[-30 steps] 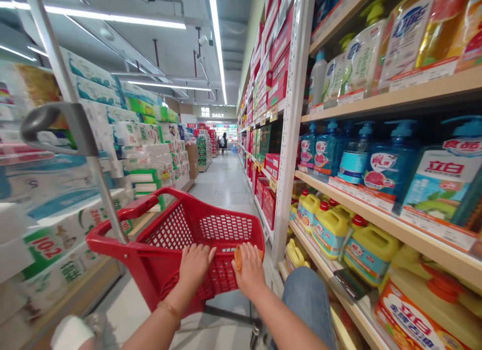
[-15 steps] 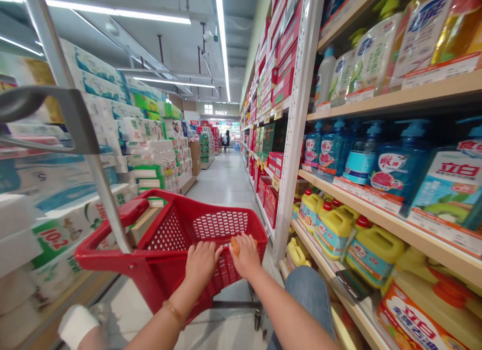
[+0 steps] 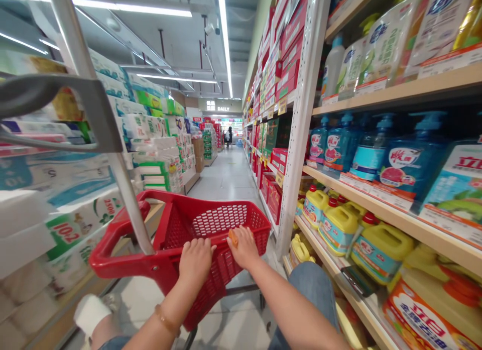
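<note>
A red plastic shopping cart [image 3: 128, 264] with a perforated basket stands in front of me, angled across the aisle. My left hand [image 3: 196, 259] is closed over the basket's near rim, knuckles up. Farther right on that rim, my right hand [image 3: 244, 247] is closed around a small orange thing [image 3: 233, 238]. Only one end of it shows by the thumb, so its kind is unclear. The inside floor of the basket is mostly hidden behind its near wall and my hands.
Shelves on the right hold blue pump bottles [image 3: 410, 154] and yellow detergent jugs [image 3: 380, 249] close to my knee. Stacked tissue packs [image 3: 83, 224] line the left. A metal post [image 3: 128, 204] with a grey handle [image 3: 109, 114] rises by the cart. The tiled aisle [image 3: 226, 171] runs ahead.
The cart has shifted slightly right in view and turned a little. The post and grey handle have also moved right. Both hands remain on the rim.
</note>
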Tool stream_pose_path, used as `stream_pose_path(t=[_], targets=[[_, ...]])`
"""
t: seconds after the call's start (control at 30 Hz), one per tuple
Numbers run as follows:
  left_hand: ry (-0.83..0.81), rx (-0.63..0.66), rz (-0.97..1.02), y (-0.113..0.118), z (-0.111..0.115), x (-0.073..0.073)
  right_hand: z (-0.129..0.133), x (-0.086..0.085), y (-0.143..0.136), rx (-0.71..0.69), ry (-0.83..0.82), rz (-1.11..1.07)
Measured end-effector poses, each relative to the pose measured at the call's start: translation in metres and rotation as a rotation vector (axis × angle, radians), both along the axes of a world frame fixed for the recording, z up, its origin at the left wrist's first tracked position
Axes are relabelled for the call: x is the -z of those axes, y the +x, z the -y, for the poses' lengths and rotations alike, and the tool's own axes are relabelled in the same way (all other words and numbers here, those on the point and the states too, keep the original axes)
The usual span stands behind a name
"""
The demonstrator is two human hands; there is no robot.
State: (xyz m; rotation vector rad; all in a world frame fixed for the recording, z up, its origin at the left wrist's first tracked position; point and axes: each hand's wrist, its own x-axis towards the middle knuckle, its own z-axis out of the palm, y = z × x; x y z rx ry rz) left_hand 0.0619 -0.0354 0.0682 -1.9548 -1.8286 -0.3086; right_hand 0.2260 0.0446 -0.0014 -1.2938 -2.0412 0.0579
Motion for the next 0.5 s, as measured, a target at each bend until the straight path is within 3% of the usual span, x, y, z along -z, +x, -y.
stream_pose_path(t=[0.13,0.2,0.37,0.43,0.5], targets=[[0.026,-0.034,-0.008,-0.008,0.015,-0.014,-0.012,-0.010,0.017,0.106,-0.081,-0.009],[0.018,-0.061,0.018,-0.007,0.017,-0.018,-0.011,-0.015,0.012,0.110,-0.111,-0.027],[0.014,-0.052,0.082,0.016,0.016,-0.018,0.013,-0.016,-0.024,-0.132,-0.015,-0.090],[0.043,0.050,0.101,0.021,0.022,-0.023,0.017,-0.015,-0.027,-0.154,0.002,-0.100],[0.150,0.236,0.135,0.013,0.035,-0.032,0.013,-0.015,-0.020,-0.137,-0.004,-0.090]])
